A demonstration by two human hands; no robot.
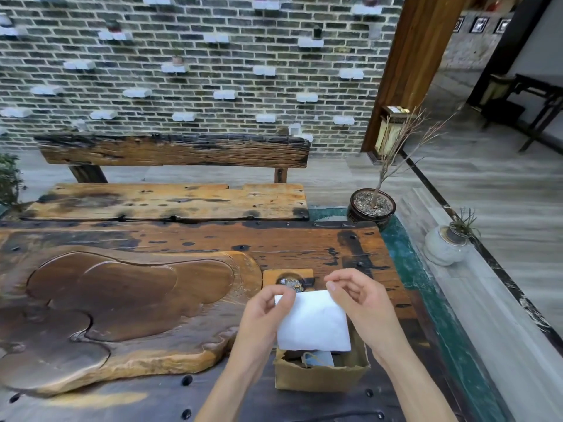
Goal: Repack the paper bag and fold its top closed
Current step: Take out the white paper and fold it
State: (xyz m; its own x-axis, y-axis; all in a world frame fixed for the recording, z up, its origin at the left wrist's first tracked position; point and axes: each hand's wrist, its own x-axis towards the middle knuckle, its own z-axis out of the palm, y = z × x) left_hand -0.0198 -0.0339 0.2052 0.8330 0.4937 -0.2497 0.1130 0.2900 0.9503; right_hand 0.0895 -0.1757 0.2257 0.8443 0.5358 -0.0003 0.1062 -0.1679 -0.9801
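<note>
Carved tray [122, 303]: it fills the left half of your desk [274, 239], well apart from the work.
Left hand [265, 309]: your grip is pinched shut on the upper left corner of the white packet [313, 324].
White packet: it hangs lower centre of the frame, its bottom edge at the mouth of the paper bag [320, 376].
Paper bag: upright on the desk, top open, with things inside.
Right hand [359, 300]: your grip is loosely curled, thumb at the packet's upper right corner; whether it holds the packet, you cannot tell.

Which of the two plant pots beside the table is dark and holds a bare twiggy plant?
The dark pot at the table's corner; the pale pot holds green leaves.
</note>
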